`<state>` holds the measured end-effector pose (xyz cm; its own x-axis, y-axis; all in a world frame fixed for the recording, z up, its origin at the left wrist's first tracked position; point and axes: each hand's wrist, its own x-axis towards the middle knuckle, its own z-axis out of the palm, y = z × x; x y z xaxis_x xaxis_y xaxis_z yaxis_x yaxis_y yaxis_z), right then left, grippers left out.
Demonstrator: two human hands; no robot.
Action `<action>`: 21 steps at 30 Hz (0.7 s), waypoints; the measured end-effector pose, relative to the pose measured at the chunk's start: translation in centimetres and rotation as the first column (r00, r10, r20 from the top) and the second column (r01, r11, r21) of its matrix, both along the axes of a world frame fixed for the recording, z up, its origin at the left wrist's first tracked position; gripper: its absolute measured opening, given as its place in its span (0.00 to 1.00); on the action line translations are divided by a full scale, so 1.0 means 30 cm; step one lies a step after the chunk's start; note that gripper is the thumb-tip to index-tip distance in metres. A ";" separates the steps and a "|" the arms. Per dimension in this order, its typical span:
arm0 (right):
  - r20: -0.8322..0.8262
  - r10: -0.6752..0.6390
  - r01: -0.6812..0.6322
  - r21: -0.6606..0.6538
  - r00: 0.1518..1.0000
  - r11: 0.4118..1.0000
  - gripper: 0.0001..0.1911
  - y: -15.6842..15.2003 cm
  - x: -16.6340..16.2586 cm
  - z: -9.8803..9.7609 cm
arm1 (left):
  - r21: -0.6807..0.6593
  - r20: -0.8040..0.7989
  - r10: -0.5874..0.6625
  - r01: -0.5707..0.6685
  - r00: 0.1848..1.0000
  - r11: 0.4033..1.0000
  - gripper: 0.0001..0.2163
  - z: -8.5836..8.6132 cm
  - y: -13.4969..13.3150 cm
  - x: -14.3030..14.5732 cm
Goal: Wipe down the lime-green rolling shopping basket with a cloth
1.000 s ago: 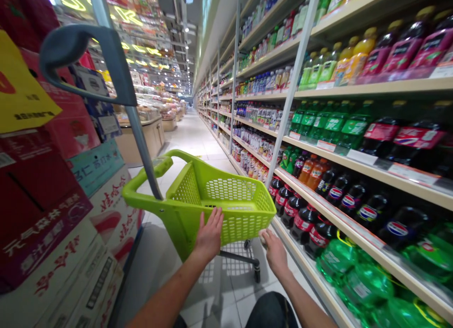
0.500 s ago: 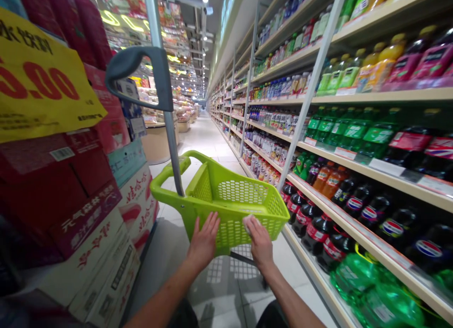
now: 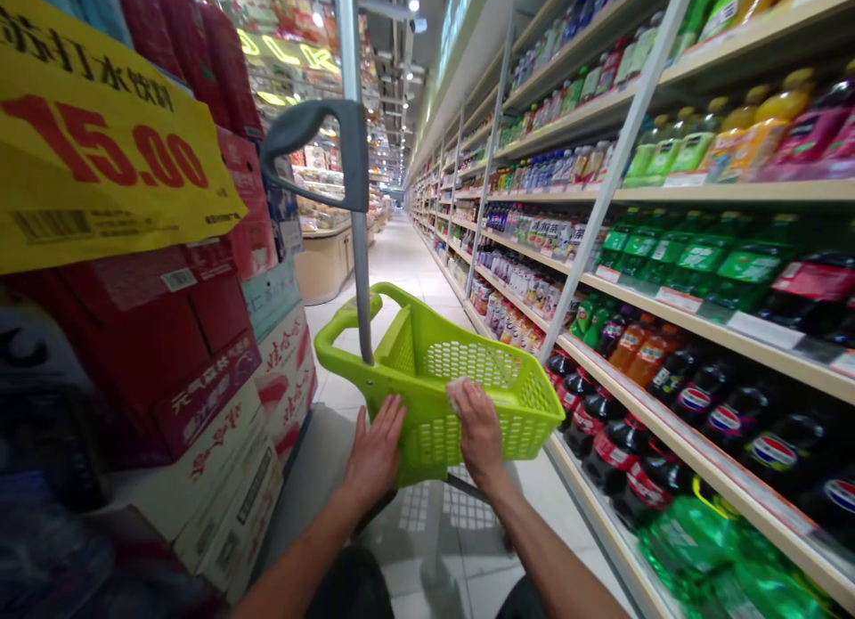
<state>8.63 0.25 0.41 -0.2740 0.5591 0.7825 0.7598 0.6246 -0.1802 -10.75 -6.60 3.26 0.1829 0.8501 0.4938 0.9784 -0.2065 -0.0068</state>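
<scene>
A lime-green plastic shopping basket (image 3: 414, 423) on a wheeled frame stands in the aisle in front of me, its near side perforated. From its left end rises a metal pole with a grey loop handle (image 3: 354, 156). My left hand (image 3: 378, 445) lies flat against the near side, fingers stretched out and holding nothing. At the upper rim, right of centre, my right hand (image 3: 479, 423) is closed on a small whitish wipe (image 3: 457, 393), pressed to the basket. Part of the wipe is hidden under the fingers.
Shelves of bottled drinks (image 3: 721, 254) line the right side, with large green bottles (image 3: 695, 539) at the bottom. On the left are stacked drink cartons (image 3: 220, 476) under a yellow price sign (image 3: 113, 147). The tiled floor (image 3: 394, 254) runs away between them.
My right hand has moved up the basket's side to the rim with the wipe. My left hand stays against the side. The view has turned slightly left.
</scene>
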 end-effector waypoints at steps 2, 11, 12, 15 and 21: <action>0.071 0.009 -0.007 -0.026 0.997 1.000 0.27 0.003 -0.020 -0.010 | 0.025 0.004 0.012 -0.013 1.000 1.000 0.27 0.000 -0.004 -0.012; 0.061 0.066 -0.067 0.011 0.996 0.998 0.27 -0.033 -0.136 0.006 | 0.084 -0.001 0.144 -0.143 0.990 0.986 0.27 -0.016 -0.031 -0.117; 0.045 0.073 -0.075 0.037 0.996 0.997 0.26 -0.022 -0.158 0.034 | 0.081 0.008 0.164 -0.165 0.986 0.983 0.27 -0.010 -0.030 -0.123; 0.104 0.120 -0.125 0.045 0.987 0.991 0.23 -0.008 -0.208 0.027 | 0.064 0.028 0.199 -0.200 0.980 0.978 0.27 0.007 -0.031 -0.131; 0.158 0.193 -0.193 -0.017 0.968 0.981 0.22 -0.047 -0.263 -0.029 | 0.001 0.051 0.240 -0.241 0.969 0.971 0.28 0.000 -0.052 -0.172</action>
<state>0.73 -1.15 -0.45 -0.4967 0.4844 0.7201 0.6439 0.7620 -0.0685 -15.91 -8.17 3.25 -0.0516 0.8624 0.5036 0.9985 0.0348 0.0427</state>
